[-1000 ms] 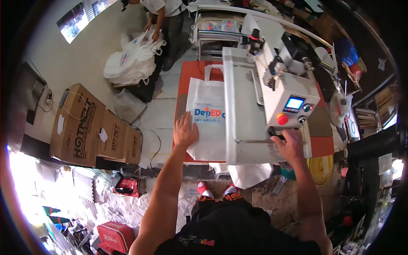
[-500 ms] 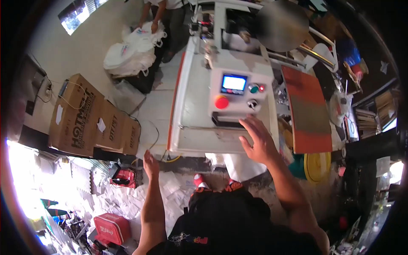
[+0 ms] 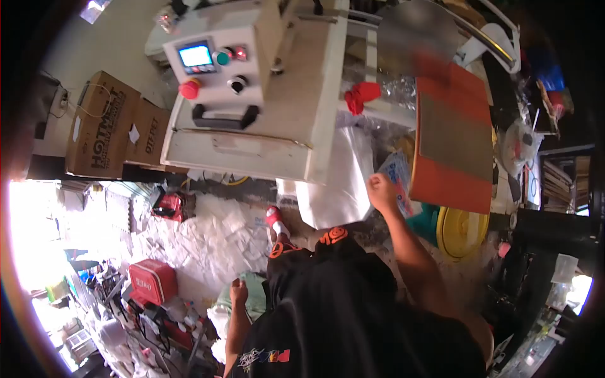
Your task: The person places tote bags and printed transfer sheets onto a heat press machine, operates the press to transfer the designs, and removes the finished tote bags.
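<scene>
The white press head with its lit screen [image 3: 196,56] and black handle [image 3: 225,117] is at the upper left. My right hand [image 3: 380,189] is off the handle, its fingers curled, beside a white sheet-like bag [image 3: 337,183] and a printed plastic pack [image 3: 400,179]. Whether it holds anything is too small to tell. Low by my side hangs my left hand [image 3: 238,292], fingers curled, near a greenish cloth [image 3: 254,295]; its grip is unclear. An orange-red platen [image 3: 454,138] with a grey pad lies to the right of my right hand.
Brown cartons [image 3: 104,126] stand at the left. White scraps [image 3: 214,236] cover the floor, near a red cooler box [image 3: 152,281]. A yellow round lid [image 3: 462,232] sits below the platen. A red object [image 3: 361,96] is on the machine frame.
The press head has swung left, off the orange-red platen. My right hand has left the handle. My left hand has come off the printed white bag and dropped to my side.
</scene>
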Available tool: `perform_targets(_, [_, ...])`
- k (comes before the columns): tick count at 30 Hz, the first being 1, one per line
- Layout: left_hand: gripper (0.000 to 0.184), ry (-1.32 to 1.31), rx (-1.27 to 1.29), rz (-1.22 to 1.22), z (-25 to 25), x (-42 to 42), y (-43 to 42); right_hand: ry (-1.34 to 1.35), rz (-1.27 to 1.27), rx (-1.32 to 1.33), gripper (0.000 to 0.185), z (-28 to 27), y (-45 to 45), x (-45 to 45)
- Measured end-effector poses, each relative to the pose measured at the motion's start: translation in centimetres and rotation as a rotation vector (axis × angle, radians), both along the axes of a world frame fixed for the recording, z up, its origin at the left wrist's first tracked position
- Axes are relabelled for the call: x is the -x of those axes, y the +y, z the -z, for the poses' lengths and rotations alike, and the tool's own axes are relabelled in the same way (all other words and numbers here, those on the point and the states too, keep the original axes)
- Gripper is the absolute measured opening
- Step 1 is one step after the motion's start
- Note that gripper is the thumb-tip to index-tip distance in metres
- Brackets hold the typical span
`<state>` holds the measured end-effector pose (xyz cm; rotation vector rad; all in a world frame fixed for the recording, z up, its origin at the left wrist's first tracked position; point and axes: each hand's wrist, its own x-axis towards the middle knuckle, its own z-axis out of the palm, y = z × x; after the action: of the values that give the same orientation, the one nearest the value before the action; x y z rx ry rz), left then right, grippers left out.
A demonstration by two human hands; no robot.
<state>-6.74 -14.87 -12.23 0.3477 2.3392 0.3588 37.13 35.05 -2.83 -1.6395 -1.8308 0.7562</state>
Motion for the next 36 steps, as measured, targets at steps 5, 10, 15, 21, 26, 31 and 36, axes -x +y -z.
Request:
perform_targets(5, [0.048, -0.109, 0.005, 0.031, -6.0, -11.8, -0.7, -0.329, -0.017, 0.25, 0.049, 11.2, 1.1, 0.3])
perform_targets(10, [0.048, -0.23, 0.043, -0.074, -8.6, -18.4, -6.3, -0.559, 0.032, 0.403, 0.065, 13.0, 1.1, 1.5])
perform_targets(15, [0.052, -0.282, 0.1, -0.269, -8.5, -23.6, -14.2, -0.632, 0.085, 0.374, 0.055, 14.5, 0.0, 1.5])
perform_targets(21, [0.05, -0.274, -0.039, -0.351, -7.1, -28.6, -16.1, -0.484, 0.05, 0.287, 0.035, 15.5, 0.5, -0.4])
perform_targets(26, [0.039, -0.29, -0.059, -0.246, -4.6, -29.7, -12.5, -0.433, -0.007, 0.36, 0.027, 15.0, 1.5, -2.1])
perform_targets(31, [0.041, -0.186, -0.2, -0.067, -5.8, -28.3, -3.0, -0.235, -0.035, 0.281, 0.025, 9.9, -1.2, -3.9])
perform_targets(36, [0.07, -0.687, -0.449, -0.543, -5.1, -28.6, 7.0, 0.58, -0.009, 0.712, 0.015, 4.6, -6.3, -8.6])
